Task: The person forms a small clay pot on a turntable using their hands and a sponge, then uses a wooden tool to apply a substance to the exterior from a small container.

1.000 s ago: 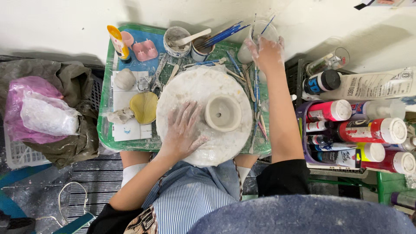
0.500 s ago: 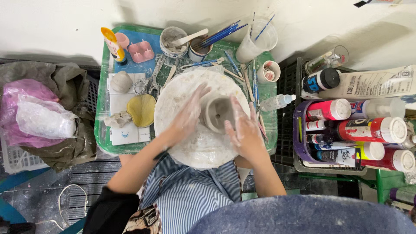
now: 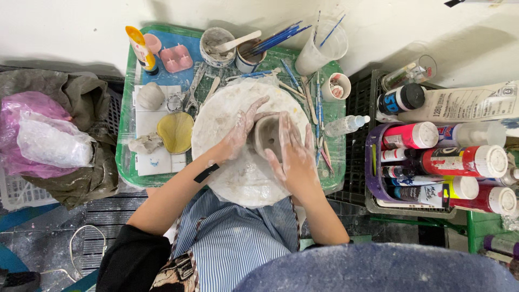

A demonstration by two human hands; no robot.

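A small grey clay cup [image 3: 266,136] stands on a round white turntable [image 3: 238,178] set on a green tray [image 3: 127,157]. My left hand [image 3: 238,132], smeared with clay, presses against the cup's left wall with fingers spread upward. My right hand [image 3: 294,154] cups the right wall, fingers laid along it. Both hands enclose the cup; its hollow inside shows between them.
A yellow sponge [image 3: 175,131], clay lumps [image 3: 150,95], modelling tools [image 3: 319,119], brush cups [image 3: 250,54], a clear beaker [image 3: 323,48] and a small spray bottle [image 3: 346,125] crowd the tray. Paint bottles [image 3: 432,162] fill a crate at right. A pink bag [image 3: 40,135] lies left.
My right hand came back from the beaker at the tray's far edge and settled on the cup's right side. My left hand slid from the turntable onto the cup's left wall.
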